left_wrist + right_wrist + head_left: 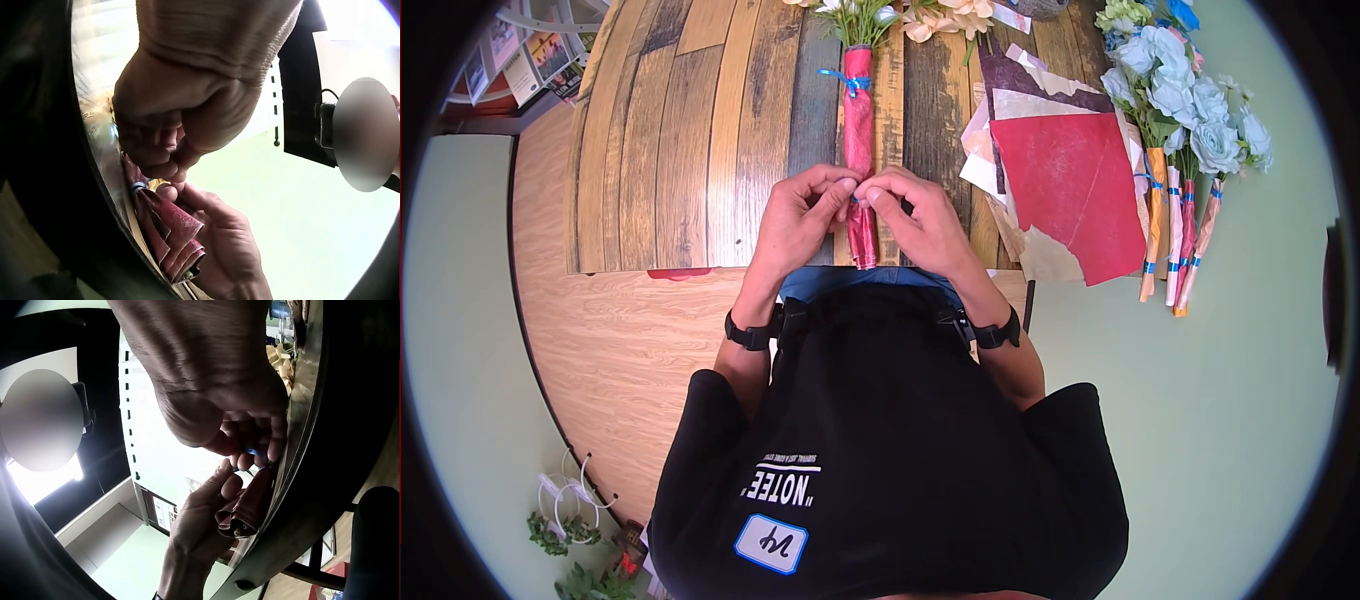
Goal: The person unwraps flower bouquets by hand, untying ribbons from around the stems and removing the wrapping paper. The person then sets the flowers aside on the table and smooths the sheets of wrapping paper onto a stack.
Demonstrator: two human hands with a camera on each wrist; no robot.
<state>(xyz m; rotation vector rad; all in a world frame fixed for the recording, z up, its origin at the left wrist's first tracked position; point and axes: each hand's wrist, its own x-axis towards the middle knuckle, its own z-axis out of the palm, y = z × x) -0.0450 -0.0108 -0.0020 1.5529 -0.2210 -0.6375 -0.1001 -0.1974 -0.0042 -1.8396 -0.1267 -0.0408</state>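
Note:
A bundle of stems in red wrapping (858, 130) lies on the wooden table, flowers at its far end and a blue ribbon bow (853, 82) tied round its upper part. Both hands meet over its lower part. The left hand (800, 215) and the right hand (920, 220) have thumb and fingertips together at a second blue ribbon, which shows between them in the left wrist view (139, 186) and as a blue piece (252, 451) in the right wrist view. The wrapping's open, folded end (184, 250) points toward the body. The fingers partly hide the ribbon.
Red paper (1070, 180) lies over torn sheets on the table's right. Wrapped blue flowers (1175, 100) lie beyond them at the right edge. Peach flowers (945, 20) are at the far side. The table's near edge (720, 268) runs just before the body.

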